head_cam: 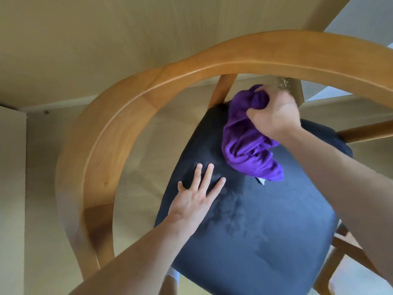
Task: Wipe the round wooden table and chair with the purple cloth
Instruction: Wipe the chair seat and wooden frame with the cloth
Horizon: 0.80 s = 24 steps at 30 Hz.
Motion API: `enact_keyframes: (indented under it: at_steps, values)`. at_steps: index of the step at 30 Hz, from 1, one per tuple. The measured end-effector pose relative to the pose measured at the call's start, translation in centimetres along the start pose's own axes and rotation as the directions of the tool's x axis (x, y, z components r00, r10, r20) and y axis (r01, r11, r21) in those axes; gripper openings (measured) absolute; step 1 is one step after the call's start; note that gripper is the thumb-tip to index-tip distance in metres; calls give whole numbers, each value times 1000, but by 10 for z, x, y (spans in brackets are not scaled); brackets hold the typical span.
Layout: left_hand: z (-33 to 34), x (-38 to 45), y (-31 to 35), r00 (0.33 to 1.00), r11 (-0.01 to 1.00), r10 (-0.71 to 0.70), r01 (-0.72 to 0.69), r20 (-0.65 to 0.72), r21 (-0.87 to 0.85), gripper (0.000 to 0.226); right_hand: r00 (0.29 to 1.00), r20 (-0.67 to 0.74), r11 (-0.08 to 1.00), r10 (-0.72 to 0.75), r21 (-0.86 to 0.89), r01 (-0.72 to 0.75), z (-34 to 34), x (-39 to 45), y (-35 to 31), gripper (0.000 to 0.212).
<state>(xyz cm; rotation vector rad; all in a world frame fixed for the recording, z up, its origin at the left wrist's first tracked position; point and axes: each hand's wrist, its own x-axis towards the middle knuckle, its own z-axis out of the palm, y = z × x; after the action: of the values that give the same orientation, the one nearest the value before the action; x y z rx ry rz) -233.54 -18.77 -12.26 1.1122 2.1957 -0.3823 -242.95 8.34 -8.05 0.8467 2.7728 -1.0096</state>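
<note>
Nearest the camera, two bare forearms reach in from the bottom edge of the view, over a chair seen from above. The dark seat cushion [265,231] fills the lower right, its surface showing lighter smudged patches near the middle.

The left hand [196,195] lies flat on the left part of the cushion, palm down, fingers spread and straight, holding nothing.

Farther up, the right hand [274,112] is closed into a fist around a bunched purple cloth [248,143]. The upper part of the cloth is gathered inside the grip, and the rest hangs down in loose folds onto the far part of the cushion, so the cloth rests on the seat near its back edge. A small white tag [262,181] shows just below the lower tip of the cloth.

Beyond the hands, the chair's curved wooden backrest rail [191,67] sweeps in a wide arc from the lower left over the top to the right edge. A slanted wooden support post [223,90] runs from under the rail down to the back corner of the seat, just left of the cloth. More wooden frame pieces [361,130] show at the right side.

Past the chair lies a pale wood-grain floor [85,39].
</note>
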Motion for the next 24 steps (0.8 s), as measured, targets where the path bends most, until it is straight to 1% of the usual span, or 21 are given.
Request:
enact_keyframes:
  at_steps: [1,2,3,4,6,8,10,11,12,13,14,15,16,17,18,19,20,21,22,24]
  values:
    - [0,0,-1,1000,1000,1,-1,-6,-3,115,998,-42,998,41,-40,-43,1,6,2,38]
    - [1,0,-1,1000,1000,2,-2,-10,-6,115,997,-43,994,59,-91,-62,5,5,0,37]
    - [1,0,-1,1000,1000,2,-3,-12,-10,115,999,-1,988,52,-144,-51,14,-1,-4,37]
    - [1,0,-1,1000,1000,2,-2,-11,-12,115,997,71,981,20,-191,-6,24,-14,-9,36]
    - [2,0,0,1000,1000,-3,3,-8,-7,114,970,232,962,-72,-239,129,46,-48,-18,35]
    - [1,0,0,1000,1000,-3,3,5,0,109,922,360,953,-143,-201,226,58,-75,-25,29]
    - [-1,0,0,1000,1000,-2,2,24,-14,104,844,490,944,-216,-116,309,59,-88,-28,21]
    - [-2,0,0,1000,1000,-1,1,26,-21,102,803,549,943,-230,-76,323,55,-89,-28,18]
    - [-2,1,0,1000,1000,0,1,26,-25,102,778,585,951,-228,-36,306,50,-86,-25,15]
    - [-2,1,-1,1000,1000,1,0,27,-26,104,783,584,966,-214,6,260,44,-78,-21,14]
    - [-3,0,-1,1000,1000,4,-3,31,-24,107,827,528,979,-192,42,200,37,-68,-16,15]
    - [-4,0,-1,999,1000,6,-5,38,-20,111,894,424,989,-148,72,130,29,-56,-9,18]
    - [-5,-1,-1,999,1000,6,-5,42,-16,114,954,287,993,-87,96,62,23,-45,-2,22]
    - [-6,-1,-1,999,1000,4,-4,43,-11,116,988,156,994,-18,108,2,18,-37,5,27]
    - [-7,-2,0,999,1000,4,-4,44,-1,119,997,64,993,50,101,-57,17,-34,12,31]
    - [-8,-2,0,999,1000,3,-4,48,14,121,994,25,991,108,78,-110,21,-36,16,33]
    - [-8,-2,0,998,1000,2,-3,57,27,122,991,22,990,134,33,-134,29,-45,17,32]
    - [-9,-2,0,998,999,-1,-1,67,34,121,992,42,992,122,-16,-122,40,-59,16,29]
    - [-9,-2,0,997,999,-5,2,80,34,119,994,71,996,83,-50,-79,52,-77,15,27]
    - [-11,-1,-1,994,999,-5,1,108,34,117,987,158,999,11,-41,-4,71,-111,11,20]
